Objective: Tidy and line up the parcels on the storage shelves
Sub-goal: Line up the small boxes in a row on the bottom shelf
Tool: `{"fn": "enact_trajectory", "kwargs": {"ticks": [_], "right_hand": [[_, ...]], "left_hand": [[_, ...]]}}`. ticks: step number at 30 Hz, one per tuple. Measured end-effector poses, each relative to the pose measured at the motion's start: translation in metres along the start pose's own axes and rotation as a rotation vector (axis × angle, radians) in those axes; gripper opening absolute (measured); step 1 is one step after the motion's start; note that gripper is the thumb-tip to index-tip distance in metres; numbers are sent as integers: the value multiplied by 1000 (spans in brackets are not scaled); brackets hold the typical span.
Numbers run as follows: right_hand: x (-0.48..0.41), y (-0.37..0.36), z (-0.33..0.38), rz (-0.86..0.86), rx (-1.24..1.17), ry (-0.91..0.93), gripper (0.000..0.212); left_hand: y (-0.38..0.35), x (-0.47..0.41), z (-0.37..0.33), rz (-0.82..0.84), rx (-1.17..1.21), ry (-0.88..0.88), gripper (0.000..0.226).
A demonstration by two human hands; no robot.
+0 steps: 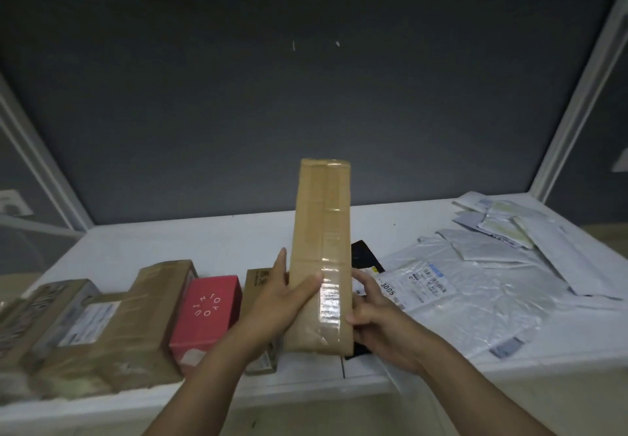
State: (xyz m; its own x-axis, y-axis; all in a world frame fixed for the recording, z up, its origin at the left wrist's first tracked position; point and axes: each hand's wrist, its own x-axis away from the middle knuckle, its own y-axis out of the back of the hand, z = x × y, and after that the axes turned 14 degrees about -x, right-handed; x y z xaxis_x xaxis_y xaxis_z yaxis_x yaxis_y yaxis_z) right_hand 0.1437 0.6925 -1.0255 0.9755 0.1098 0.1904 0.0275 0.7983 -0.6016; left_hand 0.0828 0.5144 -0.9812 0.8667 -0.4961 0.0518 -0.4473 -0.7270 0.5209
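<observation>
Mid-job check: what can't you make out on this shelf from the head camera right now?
All in the head view:
- Black parcel: mostly hidden behind the tall box held by the left hand and right hand.
- Small brown box: partly covered by the left hand and forearm.
- Label on the white bag: print too blurred to read.
- Leftmost box: cut off by the frame edge.
</observation>
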Motion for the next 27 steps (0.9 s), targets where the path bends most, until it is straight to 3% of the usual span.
{"fn": "enact_trajectory", "kwargs": {"ticks": [2,6,11,14,19,23,27], "right_hand": [[3,0,0,3,98,-5,93],[4,-9,17,-100,272,119,112],[9,-29,44,-144,418,321,91],[12,-36,47,-145,573,361,99],[10,-39,47,-154,832,359,109],[15,-39,48,-114,761,257,101],[21,-48,48,33,599,162,89]], "left_hand": [[-4,2,5,13,66,0,64],[-10,8,11,101,202,-37,76],[-6,14,3,100,61,-135,75],[5,16,-7,30,70,-142,72],[22,21,-13,-51,94,-196,100],[24,21,-5,53,321,-122,94],[28,25,0,54,239,-122,77]]}}
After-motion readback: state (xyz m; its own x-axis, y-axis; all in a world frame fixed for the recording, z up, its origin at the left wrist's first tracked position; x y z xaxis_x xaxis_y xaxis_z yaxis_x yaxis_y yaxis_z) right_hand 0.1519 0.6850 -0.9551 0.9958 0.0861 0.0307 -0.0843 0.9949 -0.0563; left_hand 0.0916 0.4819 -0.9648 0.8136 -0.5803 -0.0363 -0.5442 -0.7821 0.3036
